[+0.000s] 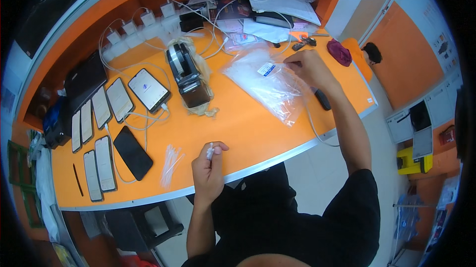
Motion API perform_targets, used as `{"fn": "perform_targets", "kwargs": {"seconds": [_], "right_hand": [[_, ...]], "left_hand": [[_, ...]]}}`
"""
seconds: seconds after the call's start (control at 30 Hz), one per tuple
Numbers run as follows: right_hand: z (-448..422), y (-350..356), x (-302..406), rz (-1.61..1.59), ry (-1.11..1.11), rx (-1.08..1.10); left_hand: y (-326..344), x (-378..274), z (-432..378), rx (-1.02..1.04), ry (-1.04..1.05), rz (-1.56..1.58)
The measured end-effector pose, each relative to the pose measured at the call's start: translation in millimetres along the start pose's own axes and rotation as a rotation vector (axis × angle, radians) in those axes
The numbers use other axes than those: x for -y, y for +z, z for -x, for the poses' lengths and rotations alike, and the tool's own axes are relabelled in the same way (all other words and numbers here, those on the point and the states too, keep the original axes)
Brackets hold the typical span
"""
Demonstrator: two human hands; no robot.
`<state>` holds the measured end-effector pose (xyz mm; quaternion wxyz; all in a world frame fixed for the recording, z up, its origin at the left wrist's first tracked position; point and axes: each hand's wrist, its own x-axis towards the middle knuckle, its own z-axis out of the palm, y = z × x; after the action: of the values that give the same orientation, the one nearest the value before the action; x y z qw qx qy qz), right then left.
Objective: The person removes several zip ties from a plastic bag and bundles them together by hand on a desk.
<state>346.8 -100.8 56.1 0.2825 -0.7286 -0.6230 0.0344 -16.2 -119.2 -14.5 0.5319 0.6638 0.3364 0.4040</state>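
My left hand (209,172) is closed around a small bunch of thin white strips (210,152), possibly cable ties; their ends poke out beside the thumb. Left of it, a loose bundle of similar strips (171,164) lies on the orange table (238,133). My right hand (316,68) has its fingers curled at the right edge of a clear plastic bag (260,77) with a blue-and-white label. White contents fill much of the bag. The right fingertips are partly hidden.
Several phones (133,152) lie at left, some joined to white charging cables (148,118). A tape dispenser (187,75) stands mid-table. Several chargers (148,18) and papers (282,2) sit along the back. Keys (304,43) and a maroon cloth item (339,53) lie right; a black stool (137,226) stands below.
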Motion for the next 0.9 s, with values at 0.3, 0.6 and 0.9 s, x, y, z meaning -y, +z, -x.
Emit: {"fn": "perform_targets", "kwargs": {"seconds": [0.3, 0.6, 0.9], "right_hand": [[26.5, -76.3, 40.0, 0.283, 0.078, 0.073], [43.9, -14.5, 94.9, 0.057, -0.231, 0.312], [67.2, 34.5, 69.4, -0.127, -0.074, 0.279]], "left_hand": [[13.6, -19.3, -6.7, -0.106, 0.163, -0.191], [39.5, -51.3, -51.1, 0.0, 0.411, -0.565], [-1.9, -14.6, -24.0, -0.13, 0.136, -0.528]]}}
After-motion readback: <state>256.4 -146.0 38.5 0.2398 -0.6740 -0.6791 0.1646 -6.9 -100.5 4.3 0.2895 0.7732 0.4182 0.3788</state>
